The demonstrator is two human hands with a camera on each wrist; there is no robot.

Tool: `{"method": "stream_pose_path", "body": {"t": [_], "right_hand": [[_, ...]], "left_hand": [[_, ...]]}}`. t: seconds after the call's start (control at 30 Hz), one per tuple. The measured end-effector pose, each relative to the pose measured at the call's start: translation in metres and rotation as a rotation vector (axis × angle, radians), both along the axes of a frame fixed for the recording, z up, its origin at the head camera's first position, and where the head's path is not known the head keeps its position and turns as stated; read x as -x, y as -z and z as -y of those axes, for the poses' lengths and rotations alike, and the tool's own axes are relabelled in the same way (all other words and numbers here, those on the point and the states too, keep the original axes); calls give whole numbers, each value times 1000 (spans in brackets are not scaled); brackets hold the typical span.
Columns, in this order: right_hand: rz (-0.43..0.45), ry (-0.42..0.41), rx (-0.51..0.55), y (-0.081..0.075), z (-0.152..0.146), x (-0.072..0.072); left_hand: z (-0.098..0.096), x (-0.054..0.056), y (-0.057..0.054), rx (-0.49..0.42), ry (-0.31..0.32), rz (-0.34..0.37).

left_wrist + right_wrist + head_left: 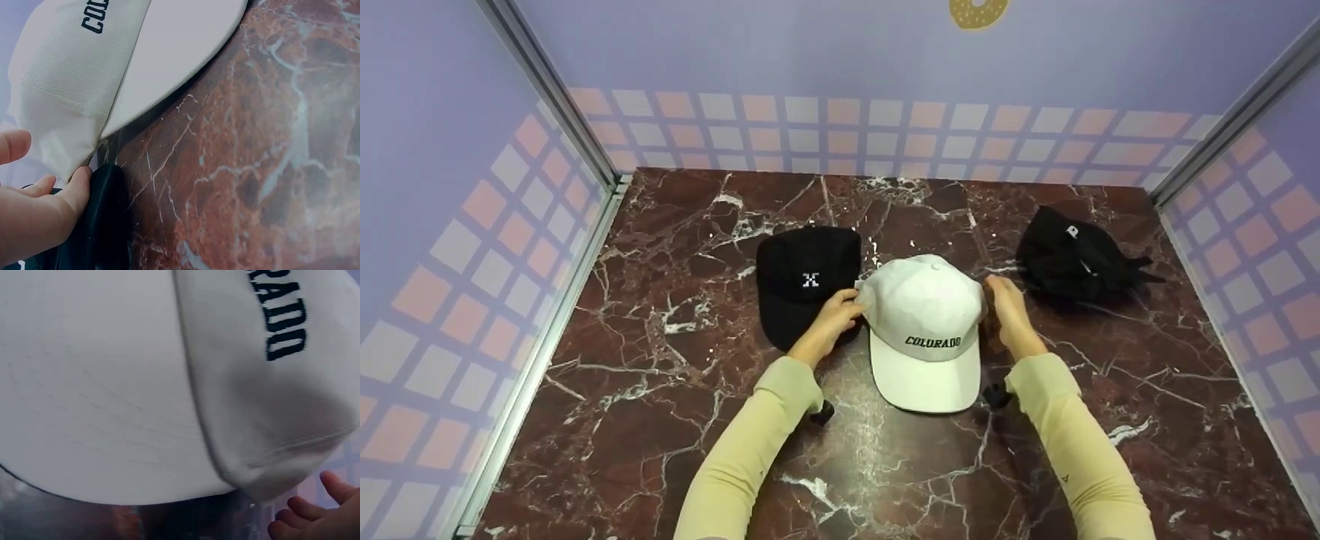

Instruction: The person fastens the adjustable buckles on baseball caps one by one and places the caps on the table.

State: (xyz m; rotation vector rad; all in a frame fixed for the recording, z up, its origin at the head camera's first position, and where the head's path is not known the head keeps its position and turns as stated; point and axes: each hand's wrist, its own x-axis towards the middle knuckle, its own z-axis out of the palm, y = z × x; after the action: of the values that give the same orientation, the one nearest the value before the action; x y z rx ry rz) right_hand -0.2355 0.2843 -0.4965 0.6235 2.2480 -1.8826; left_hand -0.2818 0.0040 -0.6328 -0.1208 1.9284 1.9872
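A white baseball cap [926, 300] with COLORADO across its front rests on the table, brim toward me. At its left side is my left hand [832, 322]; in the left wrist view the fingertips [82, 175] touch the cap's lower edge, while the thumb stands apart from them. My right hand [1011, 315] is beside the cap's right side. Its fingers [306, 509] are spread a little and hold nothing in the right wrist view. A black cap [791, 259] with a white X mark lies just left of the white one, partly behind my left hand.
Farther right, another black cap [1054, 255] with a white P lies with its straps out to the side. The dark red marble tabletop [660, 420] is bounded by a purple back wall [810, 60] and side walls with pink and white squares.
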Motion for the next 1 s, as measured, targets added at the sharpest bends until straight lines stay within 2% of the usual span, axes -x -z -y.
{"method": "stream_pose_path", "body": {"t": [0.1,0.17,0.2,0.27,0.33,0.43,0.53,0.6,0.67,0.7,0.73,0.8,0.93,0.97,1.0], "right_hand": [[-51,-56,-11,-12,1,3],[-101,-111,-20,-20,3,5],[-130,-144,-28,-23,4,6],[-181,-217,-38,-29,7,9],[-220,-304,-73,-35,10,11],[-253,-419,-162,-42,15,14],[-258,-510,-280,-46,21,16],[-254,-567,-361,-48,25,18],[-249,-608,-432,-48,28,19],[-253,-629,-464,-47,30,19],[-257,-647,-494,-47,31,20],[-261,-668,-537,-46,32,20],[-269,-674,-569,-40,34,21],[-271,-668,-570,-39,34,21],[-276,-662,-568,-37,35,22]], "left_hand": [[-1,-26,-56,41,-8,25],[-3,-42,-88,72,-16,41],[-4,-47,-100,80,-23,54],[-4,-44,-94,62,-25,50],[-4,-34,-76,55,-34,49],[-2,-16,-39,26,-37,49],[-4,-9,-24,21,-43,89],[-5,-6,-18,10,-36,107],[-5,-7,-20,-10,-26,121],[-4,-6,-17,-33,-21,128],[-4,-8,-18,-47,-19,113],[-6,-19,-37,-57,-26,130],[-10,-47,-94,-55,-48,190],[-12,-53,-107,-43,-64,224],[-12,-55,-110,-47,-62,221]]}}
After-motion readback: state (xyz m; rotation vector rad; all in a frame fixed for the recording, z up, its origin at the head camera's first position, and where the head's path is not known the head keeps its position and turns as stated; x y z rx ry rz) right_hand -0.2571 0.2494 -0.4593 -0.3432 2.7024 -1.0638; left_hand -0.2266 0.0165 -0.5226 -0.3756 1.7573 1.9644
